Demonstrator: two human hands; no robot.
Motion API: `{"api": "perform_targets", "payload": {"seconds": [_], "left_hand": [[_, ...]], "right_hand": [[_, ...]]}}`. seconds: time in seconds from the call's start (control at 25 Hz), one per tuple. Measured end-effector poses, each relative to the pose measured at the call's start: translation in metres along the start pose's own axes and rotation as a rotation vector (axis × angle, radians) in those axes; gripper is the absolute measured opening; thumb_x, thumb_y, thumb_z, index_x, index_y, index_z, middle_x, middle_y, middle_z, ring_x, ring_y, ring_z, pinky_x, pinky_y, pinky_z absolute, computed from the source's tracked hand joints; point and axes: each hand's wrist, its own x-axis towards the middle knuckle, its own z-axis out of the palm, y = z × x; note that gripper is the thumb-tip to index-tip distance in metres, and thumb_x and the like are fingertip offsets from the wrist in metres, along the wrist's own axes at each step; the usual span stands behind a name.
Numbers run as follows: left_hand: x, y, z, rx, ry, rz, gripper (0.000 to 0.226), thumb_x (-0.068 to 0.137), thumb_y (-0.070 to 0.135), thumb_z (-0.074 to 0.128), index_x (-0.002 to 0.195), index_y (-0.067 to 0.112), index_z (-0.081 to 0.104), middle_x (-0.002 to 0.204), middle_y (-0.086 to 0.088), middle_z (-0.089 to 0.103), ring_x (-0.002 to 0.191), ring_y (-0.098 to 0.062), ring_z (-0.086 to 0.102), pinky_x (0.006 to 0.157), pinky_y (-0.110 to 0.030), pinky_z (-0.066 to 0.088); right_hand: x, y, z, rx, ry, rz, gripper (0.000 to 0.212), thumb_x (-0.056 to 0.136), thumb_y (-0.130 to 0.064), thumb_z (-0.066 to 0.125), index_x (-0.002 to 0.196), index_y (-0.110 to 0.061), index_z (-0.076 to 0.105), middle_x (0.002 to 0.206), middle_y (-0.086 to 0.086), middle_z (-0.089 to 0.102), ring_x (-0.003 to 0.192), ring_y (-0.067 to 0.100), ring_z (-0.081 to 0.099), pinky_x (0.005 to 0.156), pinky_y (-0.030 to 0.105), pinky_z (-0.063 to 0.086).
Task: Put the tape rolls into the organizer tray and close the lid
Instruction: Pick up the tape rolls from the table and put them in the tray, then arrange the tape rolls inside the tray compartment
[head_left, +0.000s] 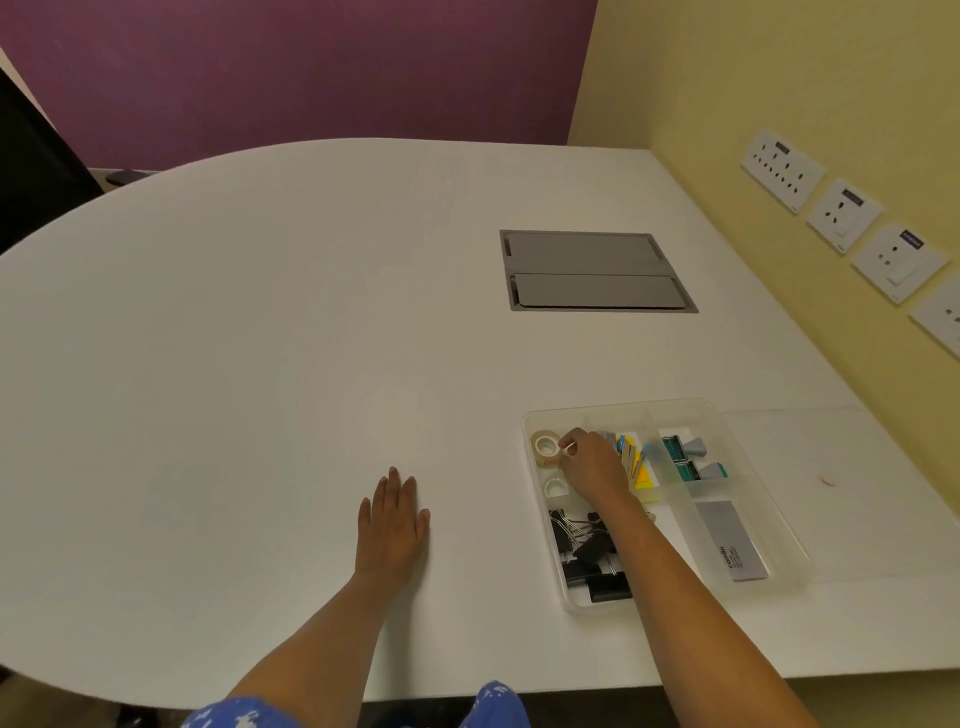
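Observation:
A clear plastic organizer tray (779, 535) sits at the right of the white table. In its far-left compartment lies a beige tape roll (544, 446), and a clear tape roll (556, 487) lies just nearer to me. My right hand (595, 465) reaches into that compartment, its fingertips pinched on a small whitish tape roll (569, 448) beside the beige one. My left hand (392, 525) rests flat on the table left of the tray, fingers spread, holding nothing. The transparent lid (841, 467) lies flat on the table to the right of the tray.
Other compartments hold black binder clips (587, 556), coloured sticky notes (641, 467), teal clips (688, 460) and a grey card (730, 540). A grey cable hatch (592, 270) is set in the table beyond. A yellow wall with sockets (841, 213) runs along the right.

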Motion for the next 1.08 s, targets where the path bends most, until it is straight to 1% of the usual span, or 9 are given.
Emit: {"api": "perform_targets", "payload": {"seconds": [0.2, 0.4, 0.52, 0.6, 0.68, 0.8, 0.88, 1.0, 1.08], "left_hand": [[0.008, -0.005, -0.013, -0.02, -0.013, 0.029, 0.05, 0.102, 0.031, 0.026, 0.149, 0.016, 0.017, 0.161, -0.006, 0.006, 0.148, -0.021, 0.006, 0.122, -0.04, 0.009], [0.018, 0.013, -0.022, -0.13, 0.044, 0.047, 0.047, 0.102, 0.031, 0.03, 0.146, 0.016, 0.028, 0.158, -0.006, 0.02, 0.146, -0.02, 0.017, 0.12, -0.037, 0.013], [0.028, 0.042, -0.026, -0.203, 0.104, 0.102, 0.042, 0.101, 0.027, 0.036, 0.141, 0.014, 0.038, 0.151, -0.005, 0.035, 0.141, -0.02, 0.03, 0.116, -0.034, 0.02], [0.037, 0.068, -0.029, -0.254, 0.173, 0.156, 0.036, 0.099, 0.021, 0.041, 0.134, 0.014, 0.048, 0.142, -0.004, 0.048, 0.131, -0.021, 0.044, 0.11, -0.033, 0.029], [0.043, 0.1, -0.03, -0.322, 0.232, 0.18, 0.031, 0.097, 0.018, 0.044, 0.127, 0.015, 0.054, 0.134, -0.002, 0.055, 0.122, -0.021, 0.051, 0.104, -0.032, 0.034], [0.05, 0.147, -0.027, -0.425, 0.287, 0.207, 0.028, 0.095, 0.015, 0.047, 0.121, 0.016, 0.058, 0.127, -0.001, 0.06, 0.116, -0.02, 0.054, 0.099, -0.03, 0.037], [0.052, 0.177, -0.021, -0.502, 0.293, 0.213, 0.027, 0.095, 0.012, 0.048, 0.119, 0.015, 0.059, 0.124, -0.001, 0.06, 0.114, -0.019, 0.053, 0.097, -0.029, 0.039], [0.051, 0.208, -0.008, -0.562, 0.235, 0.15, 0.028, 0.094, 0.008, 0.049, 0.121, 0.011, 0.056, 0.124, -0.006, 0.058, 0.114, -0.021, 0.053, 0.096, -0.028, 0.043], [0.049, 0.219, 0.001, -0.509, 0.166, 0.081, 0.03, 0.093, 0.005, 0.05, 0.123, 0.008, 0.054, 0.128, -0.011, 0.054, 0.116, -0.023, 0.052, 0.096, -0.03, 0.044]], "right_hand": [[-0.003, -0.002, 0.004, -0.005, 0.033, -0.001, 0.024, 0.093, -0.011, 0.055, 0.116, -0.007, 0.059, 0.121, 0.015, 0.058, 0.109, 0.028, 0.058, 0.085, 0.036, 0.049], [-0.001, 0.0, 0.003, 0.007, 0.067, -0.014, 0.024, 0.092, -0.011, 0.057, 0.115, -0.007, 0.06, 0.119, 0.015, 0.059, 0.106, 0.028, 0.059, 0.083, 0.035, 0.049], [0.003, 0.005, -0.004, 0.002, 0.107, -0.045, 0.024, 0.092, -0.01, 0.056, 0.115, -0.007, 0.061, 0.117, 0.014, 0.061, 0.104, 0.028, 0.06, 0.083, 0.037, 0.05], [0.009, 0.01, -0.012, -0.009, 0.138, -0.073, 0.023, 0.092, -0.009, 0.053, 0.114, -0.008, 0.062, 0.115, 0.013, 0.062, 0.101, 0.026, 0.061, 0.081, 0.037, 0.051], [0.016, 0.018, -0.022, -0.015, 0.153, -0.096, 0.022, 0.093, -0.008, 0.051, 0.112, -0.008, 0.063, 0.113, 0.012, 0.064, 0.099, 0.025, 0.062, 0.08, 0.035, 0.052], [0.027, 0.035, -0.037, 0.027, 0.16, -0.133, 0.021, 0.092, -0.006, 0.05, 0.107, -0.008, 0.064, 0.107, 0.011, 0.066, 0.09, 0.021, 0.062, 0.069, 0.027, 0.047], [0.035, 0.049, -0.046, 0.054, 0.166, -0.166, 0.02, 0.092, -0.005, 0.051, 0.104, -0.009, 0.066, 0.103, 0.01, 0.066, 0.083, 0.016, 0.057, 0.066, 0.023, 0.042], [0.045, 0.07, -0.058, 0.065, 0.16, -0.197, 0.02, 0.091, -0.006, 0.052, 0.104, -0.01, 0.066, 0.102, 0.009, 0.066, 0.082, 0.013, 0.054, 0.067, 0.022, 0.04], [0.048, 0.083, -0.063, 0.081, 0.147, -0.209, 0.019, 0.091, -0.006, 0.052, 0.105, -0.01, 0.066, 0.103, 0.009, 0.066, 0.081, 0.011, 0.052, 0.068, 0.022, 0.04]]}}
